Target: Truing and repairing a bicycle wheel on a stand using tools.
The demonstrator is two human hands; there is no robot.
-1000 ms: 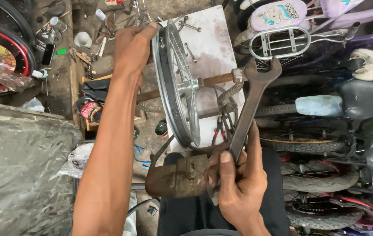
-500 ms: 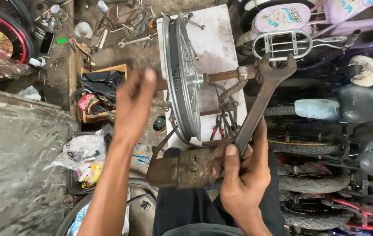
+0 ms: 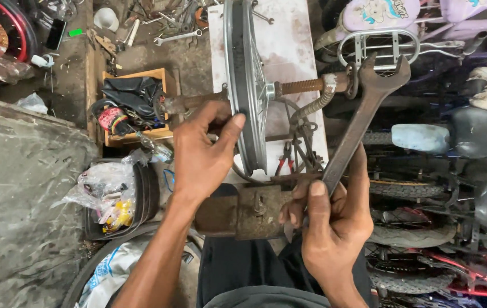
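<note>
Cluttered workshop floor lay below. Left hand [image 3: 200, 154] gripped the upright rim [image 3: 243, 85]. Right hand [image 3: 334, 219] held the spanner [image 3: 363, 114], its long axis slanting up from the fingers [image 3: 317, 202] toward the axle [image 3: 306, 86].

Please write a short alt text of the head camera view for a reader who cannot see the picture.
A person's left hand grips the rim of a silver spoked bicycle wheel mounted upright on a rusty metal stand, while the right hand holds a large grey open-ended spanner near the wheel's threaded axle. Tools and bicycles lie around.
</note>
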